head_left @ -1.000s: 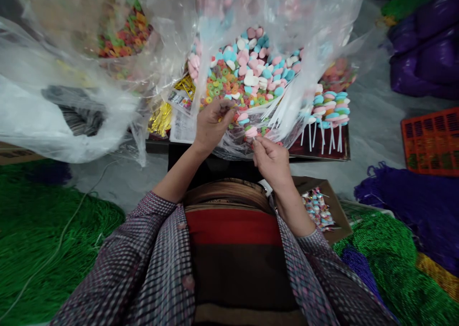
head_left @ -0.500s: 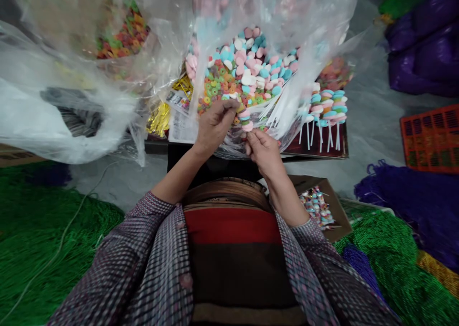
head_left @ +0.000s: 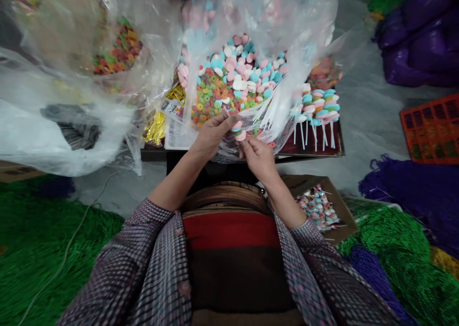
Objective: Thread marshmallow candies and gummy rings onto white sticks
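Note:
A short stack of pink, blue, white and green candies [head_left: 238, 131] stands between my two hands over the near edge of the candy pile. My left hand [head_left: 215, 134] pinches the top of the stack with thumb and forefinger. Below it, my right hand [head_left: 257, 156] closes its fingertips at the stack's lower end; the stick there is hidden. Ring-shaped gummies [head_left: 213, 96] and pink, blue and white candies [head_left: 247, 70] lie in the open plastic bag just beyond. White sticks [head_left: 268, 112] rest beside them on the right.
Finished candy skewers [head_left: 321, 107] lie at the right end of the dark table [head_left: 333, 150]. Gold ties [head_left: 155, 129] and plastic bags are at the left. A cardboard box [head_left: 346, 216] of wrapped candies sits low right, near an orange crate [head_left: 432, 130].
The view has shifted a little. Both hands remain at the candy stack, and my left fingers now cover its top more closely.

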`<state>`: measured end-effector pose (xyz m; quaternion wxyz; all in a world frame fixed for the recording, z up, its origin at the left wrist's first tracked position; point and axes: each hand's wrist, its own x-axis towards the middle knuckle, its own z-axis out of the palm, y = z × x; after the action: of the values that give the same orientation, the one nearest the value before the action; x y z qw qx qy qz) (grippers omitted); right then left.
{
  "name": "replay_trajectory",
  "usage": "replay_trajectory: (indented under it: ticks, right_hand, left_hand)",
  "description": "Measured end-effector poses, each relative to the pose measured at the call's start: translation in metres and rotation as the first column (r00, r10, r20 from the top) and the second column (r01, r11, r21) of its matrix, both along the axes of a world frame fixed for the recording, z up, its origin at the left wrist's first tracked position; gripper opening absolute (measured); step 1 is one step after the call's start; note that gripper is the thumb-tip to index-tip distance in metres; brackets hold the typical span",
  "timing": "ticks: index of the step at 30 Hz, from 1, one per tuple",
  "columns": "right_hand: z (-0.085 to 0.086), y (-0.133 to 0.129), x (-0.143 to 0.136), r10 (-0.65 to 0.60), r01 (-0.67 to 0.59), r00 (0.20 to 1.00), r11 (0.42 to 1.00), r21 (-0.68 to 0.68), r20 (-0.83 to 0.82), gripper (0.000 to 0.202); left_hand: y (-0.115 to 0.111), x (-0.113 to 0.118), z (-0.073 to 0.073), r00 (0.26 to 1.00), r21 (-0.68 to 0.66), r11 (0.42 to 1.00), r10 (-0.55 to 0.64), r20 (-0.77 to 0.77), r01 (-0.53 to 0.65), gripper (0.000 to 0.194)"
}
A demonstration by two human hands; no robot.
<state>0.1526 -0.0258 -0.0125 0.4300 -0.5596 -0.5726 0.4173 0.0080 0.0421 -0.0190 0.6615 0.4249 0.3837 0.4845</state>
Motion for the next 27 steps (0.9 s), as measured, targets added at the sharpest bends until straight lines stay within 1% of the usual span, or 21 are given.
replay_trajectory:
  ticks: [2,4,5,7,8,9,10,11,12,13,15,16,18,19,21,22,23,25,27]
  right_hand:
    - [-0.004,0.002,0.002,-0.007,0.005,0.999,0.999,-0.037,-0.047,0.058]
    - [-0.006,0.007,0.005,-0.047,0.03,0.984,0.994,-0.103,-0.169,0.058]
    - [-0.005,0.009,0.008,-0.083,0.052,0.967,0.989,-0.135,-0.239,0.057]
    - [0.0,0.016,0.015,-0.174,0.115,0.916,0.977,-0.178,-0.361,0.055]
    - [0.004,0.02,0.02,-0.212,0.146,0.89,0.971,-0.188,-0.404,0.053]
    - [0.009,0.024,0.024,-0.243,0.174,0.866,0.966,-0.191,-0.437,0.051]
    - [0.013,0.028,0.029,-0.266,0.199,0.847,0.962,-0.189,-0.46,0.049]
    - [0.017,0.032,0.033,-0.285,0.222,0.835,0.957,-0.186,-0.471,0.047]
    - [0.019,0.035,0.036,-0.301,0.244,0.828,0.953,-0.18,-0.474,0.045]
    - [0.021,0.039,0.04,-0.316,0.266,0.823,0.949,-0.173,-0.471,0.043]
    - [0.02,0.048,0.046,-0.35,0.315,0.822,0.936,-0.155,-0.448,0.04]
    - [0.018,0.054,0.05,-0.368,0.34,0.828,0.929,-0.143,-0.422,0.038]
    - [0.013,0.071,0.057,-0.4,0.394,0.858,0.915,-0.087,-0.322,0.036]
    - [0.01,0.081,0.061,-0.413,0.417,0.878,0.908,-0.035,-0.242,0.036]
    - [0.003,0.104,0.068,-0.431,0.431,0.902,0.897,0.103,-0.023,0.036]
    - [-0.001,0.116,0.071,-0.437,0.419,0.893,0.894,0.161,0.106,0.036]
    - [-0.004,0.128,0.073,-0.434,0.394,0.87,0.898,0.197,0.235,0.035]
    - [-0.012,0.146,0.074,-0.41,0.346,0.803,0.912,0.222,0.432,0.026]
    - [-0.02,0.157,0.073,-0.38,0.311,0.755,0.925,0.218,0.535,0.013]
  left_hand:
    - [-0.001,0.003,0.002,0.998,0.04,0.999,-0.011,-0.057,0.014,0.047]
    - [0.003,0.005,0.005,0.985,0.106,0.993,-0.027,-0.171,0.046,0.049]
    - [0.01,0.005,0.006,0.969,0.157,0.986,-0.016,-0.245,0.056,0.048]
    - [0.032,0.004,0.008,0.915,0.303,0.951,0.073,-0.397,0.056,0.042]
    - [0.047,0.004,0.007,0.873,0.402,0.915,0.162,-0.461,0.043,0.035]
    - [0.063,0.004,0.005,0.822,0.5,0.865,0.252,-0.511,0.045,0.027]
    - [0.08,0.005,0.003,0.762,0.559,0.826,0.316,-0.565,0.072,0.019]
    - [0.096,0.007,0.001,0.69,0.575,0.81,0.353,-0.632,0.112,0.011]
    - [0.111,0.009,-0.002,0.602,0.56,0.813,0.37,-0.707,0.158,0.007]
    - [0.122,0.012,-0.005,0.524,0.534,0.822,0.371,-0.767,0.199,0.01]
    - [0.135,0.018,-0.009,0.449,0.505,0.831,0.368,-0.814,0.234,0.017]
    - [0.138,0.02,-0.011,0.433,0.503,0.83,0.371,-0.821,0.241,0.019]
    - [0.137,0.023,-0.015,0.424,0.52,0.82,0.394,-0.815,0.238,0.021]
    - [0.136,0.023,-0.016,0.423,0.528,0.817,0.405,-0.811,0.231,0.022]
    - [0.131,0.02,-0.018,0.452,0.547,0.815,0.421,-0.786,0.193,0.025]
    - [0.129,0.018,-0.018,0.483,0.553,0.816,0.421,-0.768,0.168,0.026]
    - [0.125,0.015,-0.018,0.526,0.557,0.82,0.418,-0.741,0.134,0.025]
    - [0.115,0.009,-0.015,0.647,0.539,0.842,0.398,-0.651,0.024,0.023]
    - [0.101,0.002,-0.01,0.779,0.431,0.899,0.328,-0.535,-0.083,0.021]
